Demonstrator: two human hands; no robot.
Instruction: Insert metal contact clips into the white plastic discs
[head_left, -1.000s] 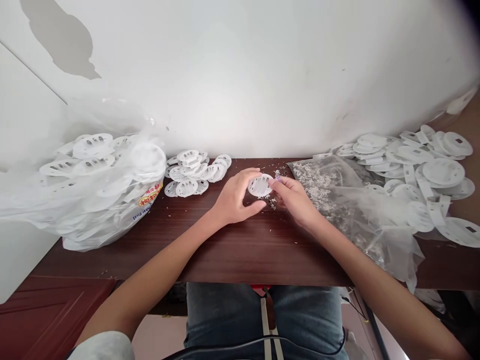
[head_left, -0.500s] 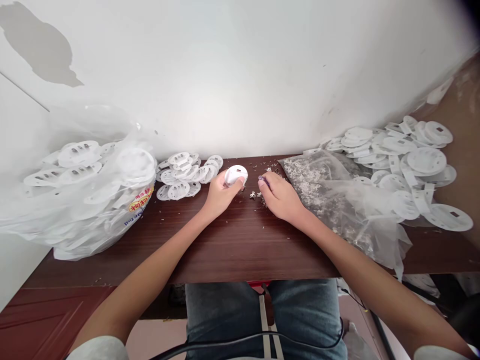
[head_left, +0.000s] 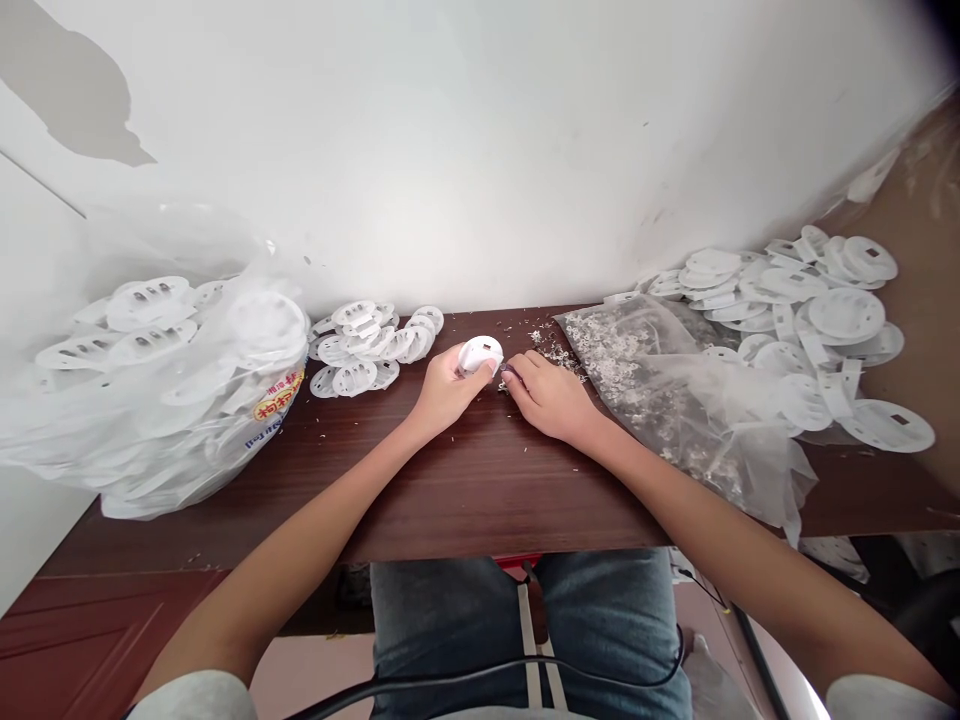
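My left hand (head_left: 447, 388) is closed around a white round plastic disc (head_left: 480, 351), thumb over its near edge, with a small dark rectangular slot showing on top. Close to the disc's right edge is my right hand (head_left: 546, 392), its fingers pinched. A small dark tip shows at those fingertips, too little of it to name. Loose small metal clips (head_left: 551, 348) lie scattered on the table just behind my right hand.
A dark wooden table (head_left: 450, 500) runs along a white wall. White discs (head_left: 358, 350) are piled at back left, beside a plastic bag full of discs (head_left: 187, 390). To the right lie a clear bag of metal clips (head_left: 630, 350) and another heap of discs (head_left: 847, 315).
My right hand has moved left, bringing its fingertips up to the disc. The disc in my left hand has shifted slightly right. Clips between the hands are now mostly covered.
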